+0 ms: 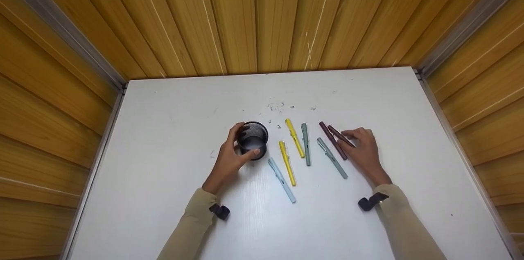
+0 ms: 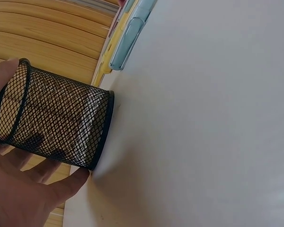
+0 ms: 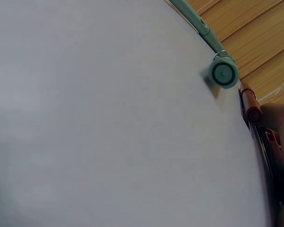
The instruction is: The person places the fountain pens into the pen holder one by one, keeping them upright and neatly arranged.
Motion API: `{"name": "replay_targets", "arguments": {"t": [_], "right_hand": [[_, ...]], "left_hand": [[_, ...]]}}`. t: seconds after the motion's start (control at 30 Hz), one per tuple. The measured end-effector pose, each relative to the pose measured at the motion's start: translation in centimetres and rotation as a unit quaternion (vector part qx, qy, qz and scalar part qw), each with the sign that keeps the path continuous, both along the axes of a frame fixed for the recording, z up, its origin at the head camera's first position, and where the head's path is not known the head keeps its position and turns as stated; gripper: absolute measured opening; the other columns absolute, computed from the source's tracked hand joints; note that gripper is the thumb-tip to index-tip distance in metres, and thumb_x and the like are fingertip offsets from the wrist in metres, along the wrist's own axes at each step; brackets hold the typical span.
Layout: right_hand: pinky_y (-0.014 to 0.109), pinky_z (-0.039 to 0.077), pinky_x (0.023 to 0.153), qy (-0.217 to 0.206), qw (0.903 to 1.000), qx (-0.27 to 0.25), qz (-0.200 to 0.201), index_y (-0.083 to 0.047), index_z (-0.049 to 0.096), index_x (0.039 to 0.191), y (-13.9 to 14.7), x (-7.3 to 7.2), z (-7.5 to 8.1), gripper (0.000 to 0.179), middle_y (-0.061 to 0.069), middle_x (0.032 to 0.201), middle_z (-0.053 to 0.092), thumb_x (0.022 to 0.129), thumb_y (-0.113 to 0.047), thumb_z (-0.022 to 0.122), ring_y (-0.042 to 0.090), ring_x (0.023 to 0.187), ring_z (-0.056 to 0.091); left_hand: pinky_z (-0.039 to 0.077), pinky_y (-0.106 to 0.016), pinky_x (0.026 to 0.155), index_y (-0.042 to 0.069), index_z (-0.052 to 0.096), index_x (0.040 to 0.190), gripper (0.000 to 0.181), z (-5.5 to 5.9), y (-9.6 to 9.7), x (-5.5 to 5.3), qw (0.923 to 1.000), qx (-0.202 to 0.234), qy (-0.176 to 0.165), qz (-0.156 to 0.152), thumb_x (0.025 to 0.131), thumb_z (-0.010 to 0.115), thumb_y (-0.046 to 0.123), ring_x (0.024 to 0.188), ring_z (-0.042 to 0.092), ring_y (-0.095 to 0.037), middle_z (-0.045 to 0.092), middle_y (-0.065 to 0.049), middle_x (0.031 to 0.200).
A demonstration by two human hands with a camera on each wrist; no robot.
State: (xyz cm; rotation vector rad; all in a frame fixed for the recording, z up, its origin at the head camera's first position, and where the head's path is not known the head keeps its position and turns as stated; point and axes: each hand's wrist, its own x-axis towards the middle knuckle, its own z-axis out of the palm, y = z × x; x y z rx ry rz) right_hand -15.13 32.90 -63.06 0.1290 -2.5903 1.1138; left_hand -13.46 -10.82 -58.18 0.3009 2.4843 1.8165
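Observation:
My left hand [image 1: 227, 161] grips a black mesh pen cup [image 1: 254, 130], fingers round its far left side and thumb at its near rim. In the left wrist view the mesh cup [image 2: 61, 113] stands on the table. At the right, my right hand [image 1: 363, 150] pinches a dark maroon pen [image 1: 338, 134] between thumb and fingers. Beside it lies a second maroon pen [image 1: 330, 139], partly hidden at the hand in the right wrist view. Between the hands lie two grey-green pens [image 1: 306, 145] [image 1: 332, 159], two yellow pens [image 1: 294, 139] [image 1: 287, 163] and a light blue pen [image 1: 282, 181].
The white table [image 1: 163, 137] carries small dark marks behind the pens. Wood-look panels [image 1: 237, 18] enclose its back and both sides. A dark strap device sits on each wrist [image 1: 220, 211].

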Motion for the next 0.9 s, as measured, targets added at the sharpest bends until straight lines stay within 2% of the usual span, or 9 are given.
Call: {"name": "replay_targets", "arguments": {"t": [0.23, 0.4, 0.77, 0.9], "right_hand": [[0.027, 0.035, 0.084, 0.005, 1.0, -0.004, 0.002, -0.001, 0.082, 0.113, -0.09, -0.1, -0.05, 0.031, 0.014, 0.099, 0.072, 0.084, -0.003, 0.095, 0.025, 0.096, 0.053], [0.025, 0.034, 0.083, 0.007, 1.0, -0.006, -0.001, -0.002, 0.083, 0.113, 0.06, 0.04, -0.07, 0.03, 0.012, 0.098, 0.072, 0.085, -0.005, 0.095, 0.025, 0.096, 0.053], [0.032, 0.038, 0.086, 0.003, 1.0, -0.002, -0.004, -0.001, 0.081, 0.109, -0.13, 0.08, -0.01, 0.026, 0.014, 0.101, 0.074, 0.086, -0.002, 0.092, 0.029, 0.099, 0.056], [0.034, 0.037, 0.086, -0.027, 0.9996, 0.004, 0.003, 0.0, 0.08, 0.11, -0.04, 0.01, 0.72, 0.024, 0.016, 0.102, 0.073, 0.088, -0.004, 0.09, 0.03, 0.099, 0.055]], "left_hand": [[0.043, -0.064, 0.122, 0.01, 0.038, 0.168, 0.093, 0.08, -0.2, 0.09, 0.9999, 0.008, 0.01, -0.002, 0.093, 0.091, 0.023, 0.152, 0.049, -0.038, 0.051, -0.017, 0.165], [0.041, -0.063, 0.123, 0.012, 0.038, 0.169, 0.094, 0.01, -0.07, 0.05, 1.0, 0.001, 0.008, -0.001, 0.093, 0.092, 0.024, 0.153, 0.048, -0.035, 0.051, -0.015, 0.166], [0.041, -0.061, 0.124, 0.014, 0.036, 0.17, 0.095, -0.04, -0.21, 0.24, 1.0, -0.002, -0.004, 0.0, 0.094, 0.091, 0.027, 0.154, 0.048, -0.035, 0.049, -0.014, 0.167], [0.043, -0.06, 0.123, 0.014, 0.037, 0.17, 0.095, 0.05, -0.18, 0.1, 1.0, -0.003, -0.001, -0.004, 0.093, 0.092, 0.027, 0.154, 0.048, -0.035, 0.05, -0.014, 0.166]]}}
